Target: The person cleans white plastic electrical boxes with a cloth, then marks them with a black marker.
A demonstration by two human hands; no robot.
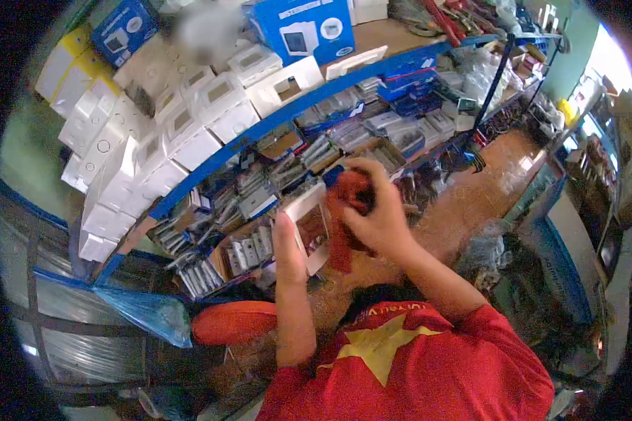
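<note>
Facing blue shelf [274,119], white boxes [189,119], tiled floor [470,203].

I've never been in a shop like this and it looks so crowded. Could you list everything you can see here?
white plate: one, white frame, held up in front of the shelf
red cloth: one, dark red, pressed against the plate
white boxes: many, white, stacked on the upper shelf at left
blue boxes: two in view, blue with white pictures, on top of the shelf
blue shelf rail: one, blue, running across the rack
small packaged parts: many, grey and white, in cartons on the lower shelf
blue plastic bag: one, lower left
left hand: one, holding the plate's edge
right hand: one, gripping the cloth
</note>
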